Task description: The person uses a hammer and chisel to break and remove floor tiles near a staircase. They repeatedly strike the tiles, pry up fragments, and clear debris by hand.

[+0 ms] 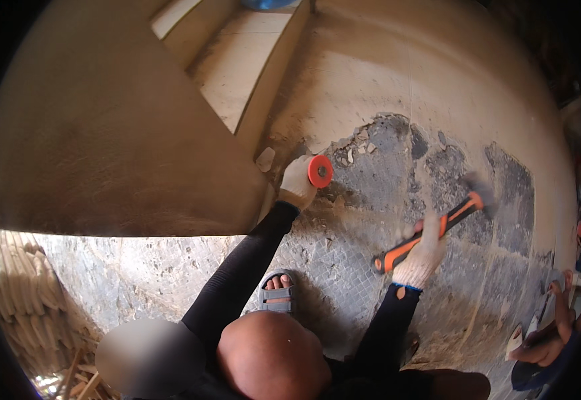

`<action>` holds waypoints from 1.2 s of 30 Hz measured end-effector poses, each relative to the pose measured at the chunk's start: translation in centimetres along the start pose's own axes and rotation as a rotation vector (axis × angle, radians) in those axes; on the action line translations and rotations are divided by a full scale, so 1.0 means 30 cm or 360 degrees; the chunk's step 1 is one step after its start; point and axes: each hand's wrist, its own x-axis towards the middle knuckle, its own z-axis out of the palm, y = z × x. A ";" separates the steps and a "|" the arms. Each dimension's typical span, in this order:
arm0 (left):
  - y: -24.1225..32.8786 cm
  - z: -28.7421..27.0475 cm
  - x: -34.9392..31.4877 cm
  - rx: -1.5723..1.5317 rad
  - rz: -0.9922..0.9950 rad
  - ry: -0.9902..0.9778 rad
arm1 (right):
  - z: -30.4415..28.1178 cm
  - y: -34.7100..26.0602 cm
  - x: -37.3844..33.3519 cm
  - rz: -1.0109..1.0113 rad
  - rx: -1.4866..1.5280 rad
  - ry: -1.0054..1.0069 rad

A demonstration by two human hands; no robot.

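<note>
My left hand (297,183), in a pale work glove, is closed around a chisel (320,171). Its round orange-red guard and metal striking end face up, while the blade is hidden below. It stands by the broken edge of the tan floor coating, close to the foot of the stairs. Farther right, my gloved right hand (421,257) grips a hammer (412,248) by its black and orange handle. The blurred hammer head (480,193) is raised to the right, apart from the chisel. Loose chips (362,148) lie along the broken edge beyond the chisel.
Tan steps (237,67) rise at the upper left beside a large brown panel (117,133). Grey patterned floor (344,267) shows around my sandaled foot (277,291). Long pale bundles (20,287) are stacked at the left. Another person (544,343) crouches at the right edge.
</note>
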 end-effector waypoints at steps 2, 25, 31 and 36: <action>-0.002 0.004 0.004 0.0020 -0.0017 -0.0038 | 0.043 -0.058 -0.019 -0.0180 0.0211 0.0038; 0.006 -0.010 0.003 -0.0008 0.0102 -0.0060 | 0.183 0.342 -0.212 0.0506 0.0089 -0.0254; 0.002 -0.019 0.003 0.0116 0.0092 -0.0129 | 0.100 0.315 -0.158 0.0621 0.0072 -0.0572; -0.019 0.008 0.020 0.0153 0.0048 -0.0210 | 0.081 0.051 -0.106 0.0200 0.0440 0.0012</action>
